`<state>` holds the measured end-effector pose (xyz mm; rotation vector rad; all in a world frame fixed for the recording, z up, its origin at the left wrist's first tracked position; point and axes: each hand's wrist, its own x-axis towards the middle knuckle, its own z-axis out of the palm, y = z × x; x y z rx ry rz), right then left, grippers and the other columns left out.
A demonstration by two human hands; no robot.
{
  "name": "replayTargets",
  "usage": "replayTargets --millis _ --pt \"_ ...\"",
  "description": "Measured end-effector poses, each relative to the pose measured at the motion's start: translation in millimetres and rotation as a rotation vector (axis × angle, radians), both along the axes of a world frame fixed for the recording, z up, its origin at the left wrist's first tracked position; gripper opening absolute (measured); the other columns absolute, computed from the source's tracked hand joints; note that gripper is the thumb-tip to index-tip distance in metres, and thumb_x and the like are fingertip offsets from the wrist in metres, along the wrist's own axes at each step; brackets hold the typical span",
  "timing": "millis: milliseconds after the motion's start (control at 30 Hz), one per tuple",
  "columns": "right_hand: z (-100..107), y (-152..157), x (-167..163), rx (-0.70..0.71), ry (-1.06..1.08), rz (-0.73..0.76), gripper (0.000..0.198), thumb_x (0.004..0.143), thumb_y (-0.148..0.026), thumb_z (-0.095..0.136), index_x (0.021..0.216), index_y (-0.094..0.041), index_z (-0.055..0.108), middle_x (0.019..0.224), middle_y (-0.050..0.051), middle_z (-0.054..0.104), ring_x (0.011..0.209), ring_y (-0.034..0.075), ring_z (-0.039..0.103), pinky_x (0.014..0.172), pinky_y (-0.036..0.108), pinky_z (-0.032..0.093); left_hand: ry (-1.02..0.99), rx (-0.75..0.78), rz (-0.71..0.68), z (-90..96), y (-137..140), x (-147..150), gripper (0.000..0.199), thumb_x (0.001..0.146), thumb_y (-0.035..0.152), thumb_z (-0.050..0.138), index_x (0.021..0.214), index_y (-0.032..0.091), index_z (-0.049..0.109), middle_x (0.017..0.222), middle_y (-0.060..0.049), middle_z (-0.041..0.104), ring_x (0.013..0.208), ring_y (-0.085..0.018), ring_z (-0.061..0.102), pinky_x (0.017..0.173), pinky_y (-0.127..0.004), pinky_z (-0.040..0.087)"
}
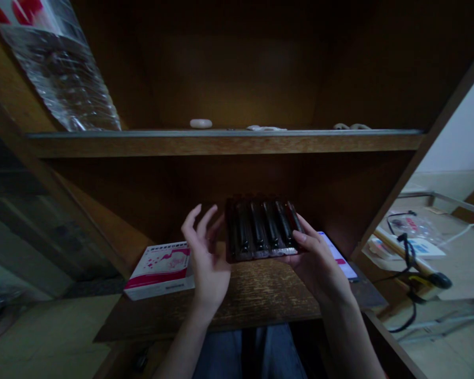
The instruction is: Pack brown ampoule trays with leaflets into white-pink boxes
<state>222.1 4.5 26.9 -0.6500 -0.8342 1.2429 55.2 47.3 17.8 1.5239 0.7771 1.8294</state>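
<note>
A clear plastic tray of dark brown vials [263, 227], several side by side, is held above the lower wooden shelf. My right hand [310, 255] grips its right end, with the thumb on top and the fingers underneath. At the left end is my left hand [207, 252], fingers spread and slightly bent; whether they touch the tray's edge I cannot tell. Behind my left hand lies a white and crimson box [161, 268], partly covered by it. A phone with a lit screen [337, 257] rests on the shelf beyond my right wrist.
Across the cabinet runs an upper shelf [229, 145] with a small whitish oval object [200, 123] near its edge. A large plastic bottle [73, 79] stands at the upper left. To the right, a pole with black straps [422, 266] leans beside a pale table [466, 252].
</note>
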Motion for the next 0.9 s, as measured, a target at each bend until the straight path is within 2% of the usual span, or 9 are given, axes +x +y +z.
replayTargets --millis 100,167,233,333,467,567,700,767,900 --pt "-6.0 2.3 -0.7 0.082 -0.041 -0.014 0.052 0.074 -0.028 0.075 0.124 -0.035 0.061 0.130 -0.001 0.064 0.110 0.022 0.065 0.086 0.033 0.058 -0.181 -0.485 -0.227 4.8 -5.2 2.6 0.044 0.083 0.052 0.061 0.116 0.023 0.060 0.127 -0.009 0.064 0.126 -0.027 0.054 0.102 -0.039 0.047" --pt "-10.2 4.6 -1.6 0.143 -0.076 -0.020 0.055 0.074 -0.025 0.077 0.125 -0.037 0.060 0.132 -0.003 0.063 0.121 0.022 0.058 0.102 0.036 0.050 -0.265 -0.608 -0.375 9.5 -8.8 4.1 0.053 0.083 0.063 0.054 0.108 0.019 0.067 0.118 -0.011 0.069 0.123 -0.030 0.057 0.100 -0.041 0.049" --pt "-14.0 6.6 -2.5 0.174 -0.130 -0.015 0.059 0.075 -0.025 0.077 0.128 -0.039 0.057 0.137 -0.003 0.059 0.128 0.022 0.053 0.109 0.039 0.044 -0.274 -0.609 -0.442 13.0 -11.8 5.8 0.052 0.079 0.060 0.062 0.109 0.018 0.068 0.113 -0.010 0.071 0.117 -0.029 0.061 0.098 -0.040 0.050" --pt "-16.4 7.0 -3.2 0.164 -0.228 -0.017 0.064 0.078 -0.029 0.076 0.136 -0.039 0.051 0.145 -0.004 0.052 0.135 0.022 0.046 0.113 0.042 0.040 -0.195 -0.565 -0.344 14.6 -14.1 8.2 0.050 0.065 0.037 0.083 0.109 0.019 0.067 0.110 -0.005 0.073 0.110 -0.024 0.065 0.098 -0.034 0.050" --pt "-13.7 4.4 4.0 0.176 -0.395 -0.007 0.066 0.082 -0.033 0.073 0.142 -0.036 0.045 0.150 -0.002 0.044 0.139 0.022 0.041 0.118 0.043 0.031 -0.191 -0.558 -0.247 14.6 -13.3 8.5 0.051 0.060 0.029 0.086 0.106 0.018 0.067 0.105 -0.003 0.074 0.103 -0.021 0.067 0.093 -0.030 0.051" --pt "-19.8 5.6 25.5 0.188 -0.651 -0.051 0.055 0.088 -0.038 0.065 0.140 -0.034 0.048 0.150 0.000 0.045 0.140 0.023 0.039 0.120 0.047 0.024 -0.247 -0.577 -0.229 15.7 -11.6 5.3 0.051 0.060 0.029 0.086 0.106 0.017 0.067 0.105 -0.003 0.074 0.102 -0.021 0.067 0.092 -0.031 0.052" --pt "-60.2 16.3 75.7 0.065 -1.094 -0.318 0.030 0.086 -0.037 0.063 0.112 -0.025 0.072 0.143 0.008 0.053 0.142 0.032 0.035 0.117 0.058 0.022 -0.300 -0.599 -0.211 15.8 -8.7 -1.5 0.047 0.061 0.029 0.085 0.102 0.016 0.068 0.100 -0.004 0.075 0.096 -0.020 0.069 0.086 -0.030 0.054" --pt "-88.0 22.5 99.9 0.001 -1.276 -0.385 0.022 0.080 -0.027 0.065 0.099 -0.025 0.077 0.137 0.010 0.058 0.141 0.035 0.035 0.115 0.061 0.023 -0.316 -0.612 -0.198 14.5 -7.3 -4.0 0.047 0.060 0.028 0.085 0.103 0.016 0.068 0.099 -0.003 0.075 0.094 -0.020 0.070 0.085 -0.030 0.055" --pt "-119.9 27.9 118.6 0.014 -1.316 -0.364 0.014 0.074 -0.021 0.067 0.080 -0.028 0.077 0.131 0.009 0.062 0.139 0.035 0.037 0.114 0.059 0.029 -0.324 -0.637 -0.175 10.2 -5.8 -5.0 0.047 0.060 0.028 0.085 0.102 0.017 0.069 0.096 -0.002 0.076 0.093 -0.018 0.070 0.085 -0.028 0.055"
